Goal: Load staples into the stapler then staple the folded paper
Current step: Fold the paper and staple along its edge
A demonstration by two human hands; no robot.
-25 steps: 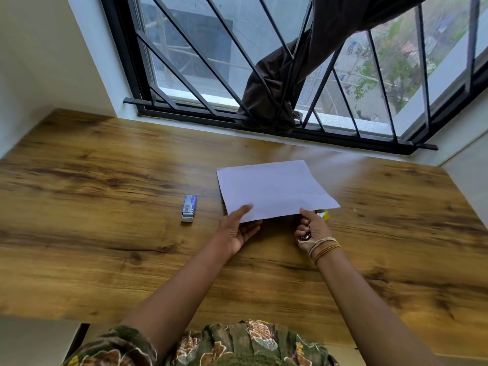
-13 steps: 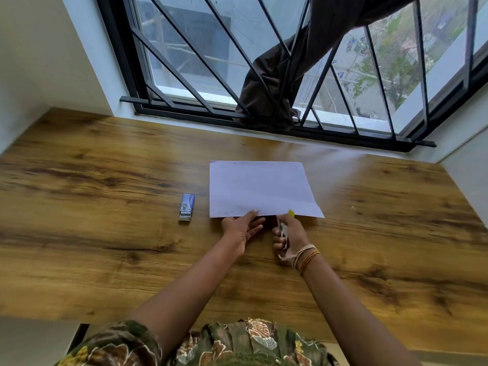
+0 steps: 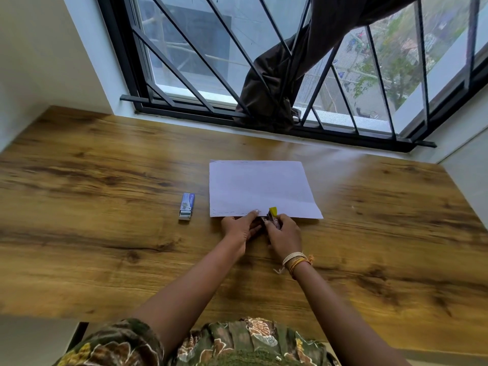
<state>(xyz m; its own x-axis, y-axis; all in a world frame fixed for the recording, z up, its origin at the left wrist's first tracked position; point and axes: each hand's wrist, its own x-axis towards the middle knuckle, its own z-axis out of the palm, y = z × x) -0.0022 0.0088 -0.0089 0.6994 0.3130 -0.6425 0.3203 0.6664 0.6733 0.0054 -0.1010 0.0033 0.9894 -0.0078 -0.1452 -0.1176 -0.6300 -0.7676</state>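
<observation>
So we've got the folded paper lying flat on the wooden bench, and both hands sit right at its near edge. Our right hand has its grip closed around the little stapler, yellow tip poking onto the paper's edge. Our left hand is just beside it, fingertips pressing the paper down, grip not closed on anything. The staple box sits off to the left, apart from the paper.

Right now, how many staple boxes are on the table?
1. The blue staple box lies on the wooden table, left of the folded paper and apart from both hands. Nothing else like it shows; the paper could hide something.
</observation>
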